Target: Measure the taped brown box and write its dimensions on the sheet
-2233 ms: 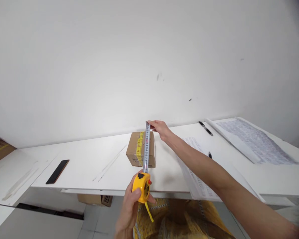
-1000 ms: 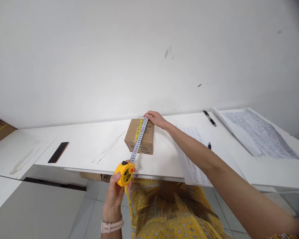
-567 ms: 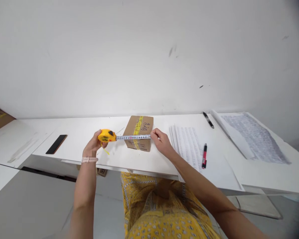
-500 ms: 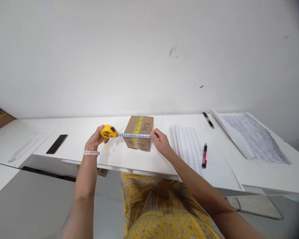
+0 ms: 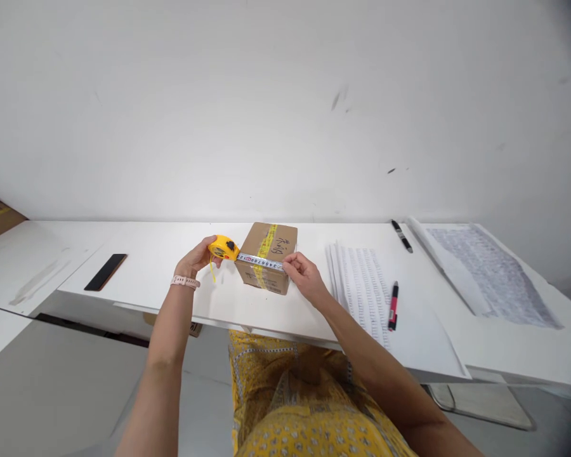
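**Tape measure (image 5: 223,247) spans a cardboard box (image 5: 276,278), one hand at each end**

The box sits at the centre of the frame on a white worktop (image 5: 309,316), yellow tape (image 5: 268,240) over its top and front, dark handwriting on top. The left hand (image 5: 197,256), left of centre, is curled around the yellow case, which is held just beside the box's left side; a yellow strap (image 5: 212,269) dangles below it. A numbered blade (image 5: 259,261) runs from the case along the box's upper front edge. At the box's right side, the right hand (image 5: 305,277) pinches the blade's end between thumb and forefinger. A pale wristband (image 5: 185,281) circles the left wrist.

Right of centre lie printed sheets (image 5: 361,279) with a red-and-black pen (image 5: 393,306) on them. A black pen (image 5: 401,236) rests farther back, near another sheet (image 5: 492,273) covered in marks. A flat black object (image 5: 105,272) lies at left.
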Available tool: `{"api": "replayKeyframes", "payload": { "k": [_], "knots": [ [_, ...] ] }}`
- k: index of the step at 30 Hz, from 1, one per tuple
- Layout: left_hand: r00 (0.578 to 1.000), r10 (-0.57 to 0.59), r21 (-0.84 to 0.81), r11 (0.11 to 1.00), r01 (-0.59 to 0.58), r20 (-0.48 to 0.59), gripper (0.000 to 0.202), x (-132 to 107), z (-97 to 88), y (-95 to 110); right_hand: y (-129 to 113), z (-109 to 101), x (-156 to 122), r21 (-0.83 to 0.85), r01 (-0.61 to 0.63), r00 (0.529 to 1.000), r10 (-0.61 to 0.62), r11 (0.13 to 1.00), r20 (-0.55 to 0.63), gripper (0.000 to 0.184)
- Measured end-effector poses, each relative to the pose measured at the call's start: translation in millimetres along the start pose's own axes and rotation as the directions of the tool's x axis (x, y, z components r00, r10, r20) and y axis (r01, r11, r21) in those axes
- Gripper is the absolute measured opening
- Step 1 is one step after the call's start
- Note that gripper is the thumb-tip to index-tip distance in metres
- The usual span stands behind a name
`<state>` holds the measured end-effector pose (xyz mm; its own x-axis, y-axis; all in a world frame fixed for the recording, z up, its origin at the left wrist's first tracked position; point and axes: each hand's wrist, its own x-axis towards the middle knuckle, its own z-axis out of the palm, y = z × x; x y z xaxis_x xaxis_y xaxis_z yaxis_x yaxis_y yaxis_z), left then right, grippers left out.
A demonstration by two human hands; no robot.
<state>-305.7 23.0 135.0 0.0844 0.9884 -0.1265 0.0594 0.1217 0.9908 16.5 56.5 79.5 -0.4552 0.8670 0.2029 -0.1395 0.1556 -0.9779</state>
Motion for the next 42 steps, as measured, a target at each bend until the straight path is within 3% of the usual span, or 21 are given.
{"api": "replayKeyframes", "payload": {
  "k": [6, 16, 22, 27, 32, 35, 39, 42],
  "knots": [
    [0.999, 0.005, 0.046, 0.999, -0.007, 0.046, 0.055, -1, -0.8, 3, 2, -1, 0, 0.046, -0.026, 1.0, 0.027, 0.999, -0.008, 0.026],
    [0.983, 0.002, 0.203, 0.978, -0.04, 0.186, 0.056, -2, 0.0, 37, 5, -5, 0, 0.023, -0.028, 0.999, 0.028, 0.999, 0.022, 0.03],
    [0.983, -0.038, 0.267, 0.964, -0.011, 0.178, 0.048, -6, 8.5, 49, 5, -4, 1, 0.01, -0.033, 0.999, 0.032, 0.999, 0.017, 0.032],
    [0.998, 0.021, 0.297, 0.954, -0.04, 0.067, 0.037, -16, 17.3, 55, 6, -4, 1, 0.036, -0.026, 1.0, 0.025, 0.999, 0.01, 0.031],
    [0.986, -0.062, 0.297, 0.955, 0.013, 0.156, 0.047, -12, 8.5, 48, 6, -3, 0, 0.041, -0.029, 1.0, 0.03, 0.999, -0.006, 0.037],
    [0.985, -0.081, 0.27, 0.962, 0.037, 0.155, 0.049, -10, 3.7, 46, 5, -1, 0, 0.028, -0.032, 0.999, 0.033, 0.999, -0.011, 0.041],
    [0.992, -0.031, 0.313, 0.95, -0.01, 0.126, 0.045, -27, 13.0, 59, -10, -7, -5, -0.054, -0.007, 1.0, 0.007, 0.999, -0.002, 0.039],
    [0.982, 0.018, 0.316, 0.946, -0.078, 0.186, 0.053, -57, 37.2, 67, -35, -21, -15, -0.202, 0.059, 0.998, -0.051, 0.978, 0.044, 0.031]
  ]
}}
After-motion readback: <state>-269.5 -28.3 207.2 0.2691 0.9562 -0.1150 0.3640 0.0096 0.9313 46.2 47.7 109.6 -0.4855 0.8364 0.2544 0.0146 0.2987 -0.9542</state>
